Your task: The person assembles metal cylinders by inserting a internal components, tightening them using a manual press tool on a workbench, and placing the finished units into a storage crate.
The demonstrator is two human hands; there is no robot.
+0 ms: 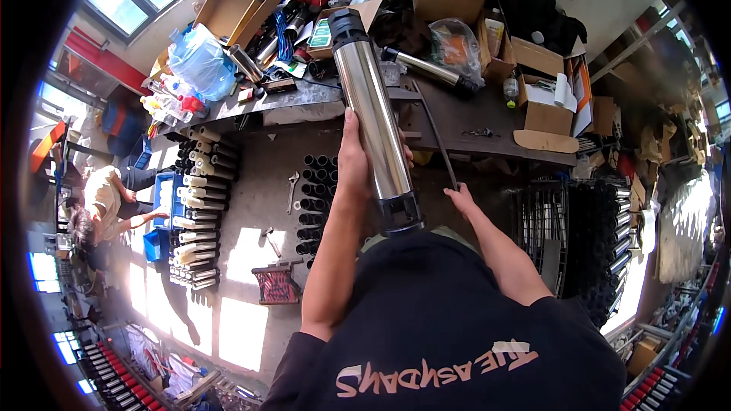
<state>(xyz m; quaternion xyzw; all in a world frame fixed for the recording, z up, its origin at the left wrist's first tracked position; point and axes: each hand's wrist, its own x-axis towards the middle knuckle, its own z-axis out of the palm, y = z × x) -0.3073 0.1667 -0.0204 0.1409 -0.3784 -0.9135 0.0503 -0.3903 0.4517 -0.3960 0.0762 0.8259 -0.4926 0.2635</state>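
Note:
My left hand (355,158) is wrapped round a long shiny steel cylinder (373,110) with black slotted end caps. The cylinder stands nearly upright in front of my chest, leaning a little to the left at its far end. Fingertips show on its right side. My right hand (461,199) is closed round the near end of a thin dark rod (435,133). The rod's far end reaches over the dark workbench (495,125). A second, similar cylinder (432,70) lies on the bench, apart from both hands.
Open cardboard boxes (445,1) and a blue plastic water jug (202,61) crowd the bench. Rows of black-ended tubes (316,198) stand on the floor, near a wrench (293,192), a hammer (272,242) and a small stool (276,285). Another person (105,202) sits at the left beside blue bins (158,245).

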